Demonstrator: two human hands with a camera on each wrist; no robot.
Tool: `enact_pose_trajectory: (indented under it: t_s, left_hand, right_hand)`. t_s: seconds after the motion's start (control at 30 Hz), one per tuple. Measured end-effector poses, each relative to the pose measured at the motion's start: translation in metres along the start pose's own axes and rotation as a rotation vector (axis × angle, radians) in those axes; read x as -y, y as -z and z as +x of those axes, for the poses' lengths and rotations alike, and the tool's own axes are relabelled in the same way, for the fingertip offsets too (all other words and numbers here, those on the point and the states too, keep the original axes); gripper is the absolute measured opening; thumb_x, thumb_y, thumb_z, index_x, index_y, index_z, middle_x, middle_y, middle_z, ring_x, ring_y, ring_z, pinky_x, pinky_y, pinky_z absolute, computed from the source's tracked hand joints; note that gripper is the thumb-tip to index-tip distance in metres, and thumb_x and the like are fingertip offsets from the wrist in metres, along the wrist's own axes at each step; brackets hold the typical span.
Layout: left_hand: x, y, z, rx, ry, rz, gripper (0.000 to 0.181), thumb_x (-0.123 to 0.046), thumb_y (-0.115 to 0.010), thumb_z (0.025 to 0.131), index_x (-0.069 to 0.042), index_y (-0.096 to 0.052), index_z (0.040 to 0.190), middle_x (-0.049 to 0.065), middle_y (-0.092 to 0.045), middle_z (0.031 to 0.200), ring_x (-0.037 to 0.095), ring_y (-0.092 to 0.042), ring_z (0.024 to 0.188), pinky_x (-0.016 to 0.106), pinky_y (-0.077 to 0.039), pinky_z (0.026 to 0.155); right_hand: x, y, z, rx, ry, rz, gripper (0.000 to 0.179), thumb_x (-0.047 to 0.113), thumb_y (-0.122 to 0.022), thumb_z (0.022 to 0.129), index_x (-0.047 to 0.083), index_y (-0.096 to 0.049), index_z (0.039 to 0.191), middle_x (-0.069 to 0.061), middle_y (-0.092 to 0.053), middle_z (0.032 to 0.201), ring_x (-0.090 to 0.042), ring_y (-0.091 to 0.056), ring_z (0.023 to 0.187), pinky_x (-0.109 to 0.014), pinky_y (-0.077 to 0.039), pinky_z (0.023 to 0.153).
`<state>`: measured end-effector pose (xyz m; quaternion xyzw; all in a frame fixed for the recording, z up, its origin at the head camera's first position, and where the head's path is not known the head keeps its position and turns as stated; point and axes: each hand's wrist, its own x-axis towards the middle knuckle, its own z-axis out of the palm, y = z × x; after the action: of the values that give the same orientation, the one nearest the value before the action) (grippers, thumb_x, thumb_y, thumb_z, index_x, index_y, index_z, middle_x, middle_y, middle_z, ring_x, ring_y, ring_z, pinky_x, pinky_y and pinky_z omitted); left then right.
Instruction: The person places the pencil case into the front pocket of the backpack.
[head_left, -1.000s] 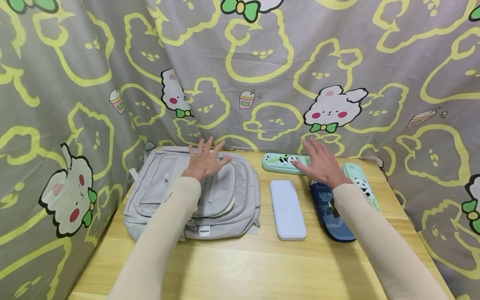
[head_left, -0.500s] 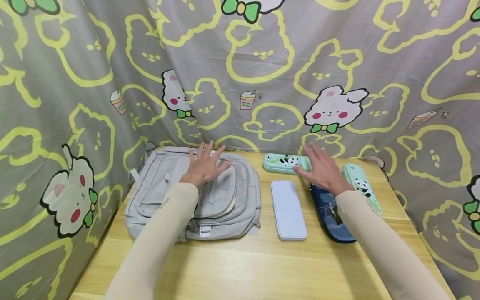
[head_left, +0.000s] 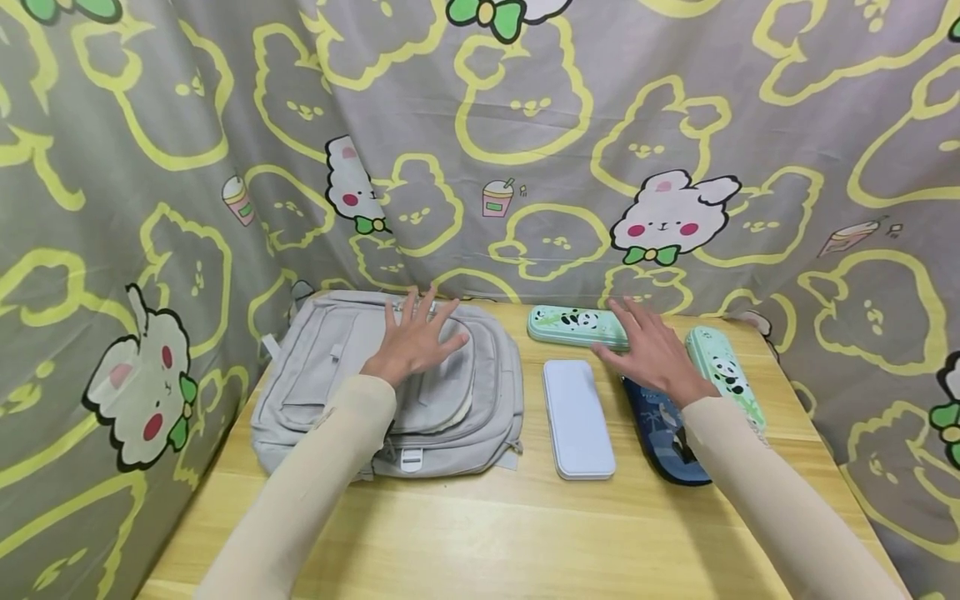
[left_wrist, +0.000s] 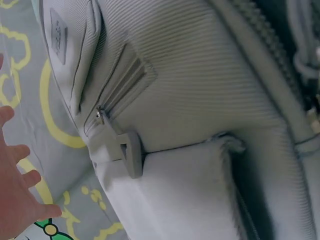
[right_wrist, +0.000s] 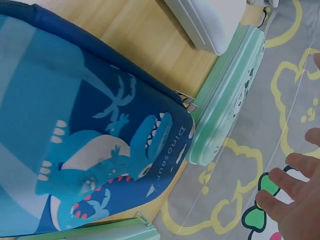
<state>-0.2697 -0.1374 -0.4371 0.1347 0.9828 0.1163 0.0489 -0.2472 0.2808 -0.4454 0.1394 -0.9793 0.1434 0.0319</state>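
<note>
My left hand (head_left: 414, 340) is spread out over a grey backpack (head_left: 307, 358) that lies flat at the left of the table. The left wrist view shows the backpack's zip puller (left_wrist: 131, 152) and ribbed cloth up close, the fingers at the left edge. Over the dark blue pencil case (head_left: 663, 429), my right hand (head_left: 654, 354) has its fingers straight and apart, holding nothing. A dinosaur picture (right_wrist: 105, 165) covers that case in the right wrist view. Behind the right fingertips lies a mint panda pencil case (head_left: 570, 325); another mint panda case (head_left: 723, 371) lies to the right.
A pale lavender case (head_left: 577, 421) lies between the backpack and the blue pencil case. The wooden table (head_left: 487, 533) runs back to a grey curtain (head_left: 420, 100) with yellow rabbit outlines, which also hangs along both sides.
Both hands have drawn slightly back toward the person, the right one a little to the right as well. The backpack and the cases stay in place.
</note>
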Motion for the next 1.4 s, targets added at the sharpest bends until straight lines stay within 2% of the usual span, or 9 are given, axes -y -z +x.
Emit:
enact_pose_trajectory:
  t_s: [0.33, 0.6, 0.87, 1.13, 1.4]
  left_hand:
    - [0.002, -0.006, -0.011, 0.017, -0.008, 0.008, 0.078, -0.068, -0.043, 0.109, -0.035, -0.021, 0.176, 0.011, -0.001, 0.185, 0.042, 0.008, 0.17, 0.077, 0.002, 0.128]
    - [0.003, -0.005, -0.02, 0.011, -0.021, -0.006, 0.076, -0.064, -0.047, 0.11, -0.034, -0.023, 0.176, 0.011, -0.003, 0.185, 0.041, 0.008, 0.17, 0.077, 0.005, 0.128]
    - [0.007, -0.013, -0.029, 0.018, -0.035, -0.023, 0.076, -0.064, -0.046, 0.11, -0.035, -0.022, 0.176, 0.01, -0.003, 0.185, 0.042, 0.008, 0.17, 0.079, 0.004, 0.127]
    - [0.006, -0.017, -0.033, 0.017, -0.037, -0.003, 0.075, -0.064, -0.047, 0.11, -0.032, -0.029, 0.174, 0.01, -0.006, 0.185, 0.045, 0.0, 0.169, 0.08, 0.0, 0.127]
    - [0.007, -0.023, -0.039, 0.01, -0.042, -0.016, 0.074, -0.063, -0.049, 0.109, -0.03, -0.031, 0.174, 0.014, -0.012, 0.183, 0.048, -0.004, 0.169, 0.08, -0.001, 0.127]
  right_hand:
    - [0.002, -0.003, -0.007, 0.001, 0.033, -0.019, 0.094, 0.063, -0.062, 0.103, 0.012, -0.028, 0.174, -0.027, -0.026, 0.176, -0.056, -0.036, 0.155, -0.078, -0.038, 0.115]
    - [0.007, 0.0, -0.015, 0.014, 0.035, -0.017, 0.091, 0.06, -0.062, 0.104, 0.011, -0.03, 0.173, -0.027, -0.029, 0.175, -0.057, -0.037, 0.154, -0.077, -0.04, 0.113]
    - [0.006, -0.007, -0.026, -0.005, 0.053, -0.023, 0.09, 0.056, -0.067, 0.102, 0.009, -0.034, 0.171, -0.026, -0.035, 0.173, -0.056, -0.042, 0.151, -0.076, -0.043, 0.111]
    - [0.003, -0.01, -0.039, 0.012, 0.046, -0.018, 0.092, 0.058, -0.067, 0.103, 0.009, -0.031, 0.172, -0.026, -0.033, 0.174, -0.055, -0.039, 0.153, -0.076, -0.041, 0.113]
    - [0.003, -0.012, -0.05, -0.005, 0.063, -0.037, 0.09, 0.056, -0.07, 0.101, 0.007, -0.037, 0.17, -0.027, -0.041, 0.169, -0.055, -0.045, 0.148, -0.075, -0.043, 0.111]
